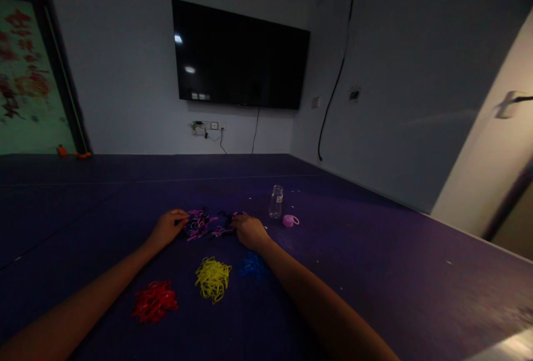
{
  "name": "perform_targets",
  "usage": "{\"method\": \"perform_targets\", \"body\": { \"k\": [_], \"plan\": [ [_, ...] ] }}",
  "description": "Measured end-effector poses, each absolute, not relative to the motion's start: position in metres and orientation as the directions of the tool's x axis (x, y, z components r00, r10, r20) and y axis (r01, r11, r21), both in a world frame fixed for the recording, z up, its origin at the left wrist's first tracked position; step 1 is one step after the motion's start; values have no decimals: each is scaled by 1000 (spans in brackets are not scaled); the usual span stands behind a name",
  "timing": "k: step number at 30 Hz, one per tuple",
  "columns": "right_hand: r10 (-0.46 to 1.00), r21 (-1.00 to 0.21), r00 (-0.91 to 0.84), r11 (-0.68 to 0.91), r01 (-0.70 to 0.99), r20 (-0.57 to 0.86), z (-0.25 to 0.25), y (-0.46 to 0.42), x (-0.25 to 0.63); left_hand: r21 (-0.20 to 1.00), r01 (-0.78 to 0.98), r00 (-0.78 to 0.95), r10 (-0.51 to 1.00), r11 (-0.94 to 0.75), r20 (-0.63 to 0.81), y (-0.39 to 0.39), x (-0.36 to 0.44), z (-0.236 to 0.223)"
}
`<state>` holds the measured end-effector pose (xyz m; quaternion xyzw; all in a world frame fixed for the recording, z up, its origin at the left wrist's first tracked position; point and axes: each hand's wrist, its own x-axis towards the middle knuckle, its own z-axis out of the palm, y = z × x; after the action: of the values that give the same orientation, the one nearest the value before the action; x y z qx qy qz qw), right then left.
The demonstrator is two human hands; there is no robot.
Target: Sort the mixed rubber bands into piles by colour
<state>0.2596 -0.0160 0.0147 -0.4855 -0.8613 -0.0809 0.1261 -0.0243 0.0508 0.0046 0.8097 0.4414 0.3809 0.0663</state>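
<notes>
A loose pile of mixed pink and black rubber bands (197,224) lies on the dark purple surface, with a smaller cluster of the same bands (224,231) to its right. At the left edge of the pile is my left hand (169,226), its fingers drawn together on the bands. My right hand (251,231) has its fingers bent down and closed on bands at the right cluster. Nearer to me lie yellow rubber bands (212,279), red rubber bands (155,301) and blue rubber bands (252,266), the blue ones close by my right wrist.
A clear plastic bottle (275,202) stands uncapped beyond my right hand. Beside it sits a pink cap with a ring (290,220). Small white scraps dot the purple surface (375,272). On the far wall hang a television (241,58) and sockets with cables.
</notes>
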Motion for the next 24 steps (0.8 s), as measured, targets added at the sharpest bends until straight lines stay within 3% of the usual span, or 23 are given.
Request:
{"method": "perform_targets", "body": {
  "k": [14,24],
  "plan": [
    [816,25,-499,515,857,290,14,-15,259,595,652,128,843,-469,523,46,-25,10],
    [822,7,-493,512,859,284,14,-15,260,532,661,223,815,-530,535,45,-23,9]
  ]
}}
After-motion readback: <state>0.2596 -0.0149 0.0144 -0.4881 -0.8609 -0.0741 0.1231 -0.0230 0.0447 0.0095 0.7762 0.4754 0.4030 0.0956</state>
